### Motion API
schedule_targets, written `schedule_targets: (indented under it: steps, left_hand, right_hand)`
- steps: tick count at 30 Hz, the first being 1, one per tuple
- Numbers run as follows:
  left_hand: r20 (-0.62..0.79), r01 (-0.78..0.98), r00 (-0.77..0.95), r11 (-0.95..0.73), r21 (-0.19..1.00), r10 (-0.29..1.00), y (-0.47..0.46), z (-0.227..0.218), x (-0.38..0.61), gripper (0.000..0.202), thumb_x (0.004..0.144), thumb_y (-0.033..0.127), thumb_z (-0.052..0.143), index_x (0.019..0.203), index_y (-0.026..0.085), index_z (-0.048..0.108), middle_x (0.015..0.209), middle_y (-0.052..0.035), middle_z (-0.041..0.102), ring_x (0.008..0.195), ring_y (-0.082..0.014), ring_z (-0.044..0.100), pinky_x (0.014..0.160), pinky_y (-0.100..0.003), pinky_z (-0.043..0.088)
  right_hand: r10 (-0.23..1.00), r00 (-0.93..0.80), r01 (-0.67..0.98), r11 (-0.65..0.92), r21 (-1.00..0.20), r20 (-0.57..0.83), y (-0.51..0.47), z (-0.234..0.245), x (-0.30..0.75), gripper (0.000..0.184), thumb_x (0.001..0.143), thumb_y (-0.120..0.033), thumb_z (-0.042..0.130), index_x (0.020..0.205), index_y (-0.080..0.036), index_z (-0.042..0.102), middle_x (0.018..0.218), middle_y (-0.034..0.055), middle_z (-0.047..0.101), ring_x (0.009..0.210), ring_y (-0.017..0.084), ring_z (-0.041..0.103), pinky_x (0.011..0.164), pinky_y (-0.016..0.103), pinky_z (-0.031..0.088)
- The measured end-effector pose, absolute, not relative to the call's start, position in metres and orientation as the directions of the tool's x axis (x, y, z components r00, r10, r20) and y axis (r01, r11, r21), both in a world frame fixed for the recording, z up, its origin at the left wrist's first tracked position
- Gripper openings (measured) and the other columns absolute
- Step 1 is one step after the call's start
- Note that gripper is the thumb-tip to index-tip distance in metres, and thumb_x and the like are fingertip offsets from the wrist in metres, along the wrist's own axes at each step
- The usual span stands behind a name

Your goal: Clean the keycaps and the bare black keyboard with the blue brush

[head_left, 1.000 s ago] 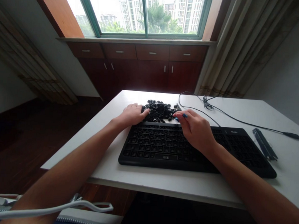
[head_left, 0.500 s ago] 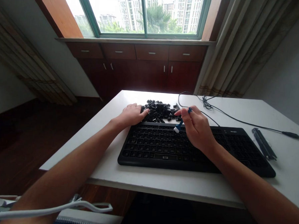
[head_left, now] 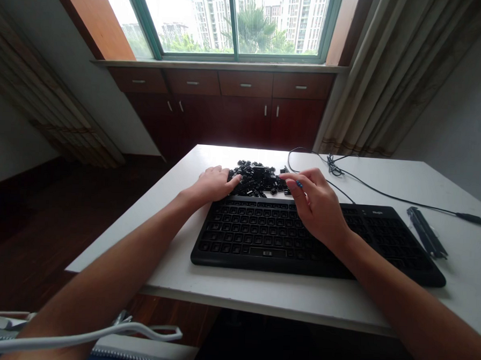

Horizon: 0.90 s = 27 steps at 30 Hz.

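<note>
Two hands at a black keyboard and a heap of loose keys on a white table.
From left to right: the left hand lies on the table at the left edge of the keys, its fingers close together and its thumb spread away, reaching over the heap. The keys are piled just behind the left part of the keyboard, which lies flat with its rows of square sockets exposed. The right hand is above the keyboard's middle, thumb and fingers pinching a blue brush, mostly hidden by the hand; the forefinger points toward the heap. Behind and to the right runs a black cable, bunched partway along; a dark strip lies beside the keyboard's right end.
</note>
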<state>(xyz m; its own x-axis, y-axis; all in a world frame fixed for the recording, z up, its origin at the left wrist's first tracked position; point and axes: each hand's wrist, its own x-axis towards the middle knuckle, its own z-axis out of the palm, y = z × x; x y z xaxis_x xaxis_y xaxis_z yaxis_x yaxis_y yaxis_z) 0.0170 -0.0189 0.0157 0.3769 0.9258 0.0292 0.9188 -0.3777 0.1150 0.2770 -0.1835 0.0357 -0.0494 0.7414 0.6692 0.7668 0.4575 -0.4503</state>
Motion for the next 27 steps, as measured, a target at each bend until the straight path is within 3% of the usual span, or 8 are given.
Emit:
schedule_targets:
  steps: [5, 9, 14, 20, 27]
  left_hand:
    - [0.027, 0.922, 0.371, -0.371, 0.112, 0.928, -0.0198, 0.0166, 0.0176, 0.082, 0.100, 0.072, 0.025, 0.136, 0.010, 0.065, 0.139, -0.0259, 0.062, 0.134, -0.0431, 0.054, 0.112, -0.054, 0.043]
    - [0.027, 0.919, 0.373, -0.373, 0.124, 0.927, -0.0188, 0.0153, 0.0171, 0.082, 0.100, 0.072, 0.026, 0.138, 0.011, 0.064, 0.139, -0.0258, 0.063, 0.134, -0.0447, 0.054, 0.112, -0.056, 0.042]
    - [0.027, 0.920, 0.370, -0.371, 0.124, 0.928, -0.0184, 0.0144, 0.0166, 0.083, 0.100, 0.072, 0.025, 0.139, 0.009, 0.063, 0.141, -0.0271, 0.061, 0.136, -0.0451, 0.052, 0.112, -0.056, 0.042]
    - [0.016, 0.924, 0.367, -0.366, 0.111, 0.930, -0.0215, 0.0172, 0.0184, 0.082, 0.101, 0.071, 0.024, 0.138, 0.009, 0.064, 0.141, -0.0260, 0.062, 0.135, -0.0432, 0.053, 0.113, -0.054, 0.042]
    - [0.010, 0.930, 0.355, -0.354, 0.095, 0.935, -0.0222, 0.0174, 0.0194, 0.083, 0.101, 0.071, 0.023, 0.142, 0.010, 0.062, 0.143, -0.0251, 0.061, 0.138, -0.0425, 0.052, 0.115, -0.053, 0.040]
  right_hand:
    - [0.736, -0.030, 0.682, 0.510, -0.525, 0.676, -0.1843, 0.0356, 0.2761, 0.045, 0.112, -0.046, 0.042, 0.113, -0.019, 0.078, 0.107, 0.0097, 0.066, 0.089, 0.017, 0.065, 0.080, 0.037, 0.053]
    - [0.763, -0.034, 0.664, 0.500, -0.555, 0.646, -0.1848, 0.0362, 0.2756, 0.050, 0.112, -0.048, 0.040, 0.104, -0.016, 0.078, 0.103, 0.0094, 0.066, 0.085, 0.017, 0.065, 0.080, 0.038, 0.052]
    - [0.788, -0.036, 0.710, 0.453, -0.539, 0.615, -0.1829, 0.0349, 0.2767, 0.052, 0.111, -0.051, 0.041, 0.108, -0.016, 0.079, 0.103, 0.0093, 0.065, 0.078, 0.016, 0.062, 0.075, 0.038, 0.052]
    - [0.759, -0.076, 0.752, 0.470, -0.463, 0.647, -0.1800, 0.0314, 0.2772, 0.045, 0.110, -0.046, 0.046, 0.120, -0.017, 0.079, 0.106, 0.0105, 0.066, 0.092, 0.020, 0.067, 0.083, 0.041, 0.057]
    - [0.725, -0.077, 0.769, 0.480, -0.422, 0.685, -0.1792, 0.0304, 0.2780, 0.039, 0.110, -0.041, 0.048, 0.120, -0.018, 0.078, 0.106, 0.0095, 0.066, 0.090, 0.019, 0.066, 0.080, 0.039, 0.056]
